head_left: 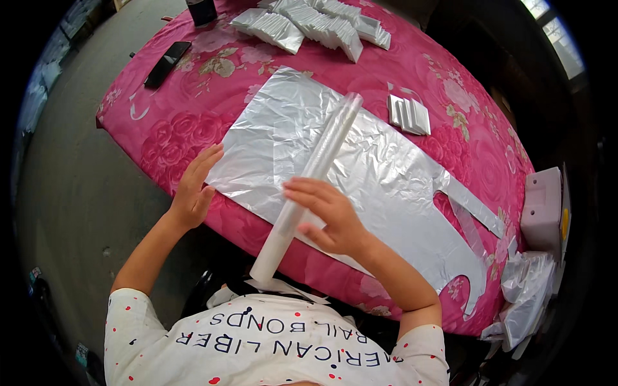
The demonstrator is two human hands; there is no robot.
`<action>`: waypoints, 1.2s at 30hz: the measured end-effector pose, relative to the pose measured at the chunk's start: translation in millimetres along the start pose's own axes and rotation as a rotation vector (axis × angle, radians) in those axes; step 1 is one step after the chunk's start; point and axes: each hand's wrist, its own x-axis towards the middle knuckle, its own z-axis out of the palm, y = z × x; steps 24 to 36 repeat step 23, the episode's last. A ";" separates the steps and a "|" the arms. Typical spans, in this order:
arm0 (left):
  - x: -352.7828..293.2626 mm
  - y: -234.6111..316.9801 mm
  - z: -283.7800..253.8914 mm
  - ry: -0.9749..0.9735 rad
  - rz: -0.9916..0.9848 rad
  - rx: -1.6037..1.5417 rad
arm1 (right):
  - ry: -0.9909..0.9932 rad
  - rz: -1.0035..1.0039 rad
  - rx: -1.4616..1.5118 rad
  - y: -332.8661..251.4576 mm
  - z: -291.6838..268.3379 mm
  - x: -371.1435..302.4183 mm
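Note:
A thin, shiny white plastic sheet (386, 186) lies spread and creased across the table. Strap-like strips and cut-outs shape its right end, like a disposable apron. Slanting over it is a long roll of clear plastic film (325, 145), whose near end reaches past the table edge toward me. My left hand (195, 190) is open beside the sheet's left edge, fingers stretched and thumb apart. My right hand (329, 215) is also open, its fingertips over the middle of the roll; whether they touch it I cannot tell.
A pink flowered cloth (193, 138) covers the table. Folded white plastic packets (315, 26) are heaped at the back, with a smaller stack (409, 115) nearer. A black phone (167, 64) and dark cup (202, 11) are at back left. A pale box (542, 209) and plastic bags (528, 293) stand right.

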 end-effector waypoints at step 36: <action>-61.3 33.0 18.0 -0.009 -0.789 -0.659 | 0.704 0.438 0.193 69.0 122.7 122.4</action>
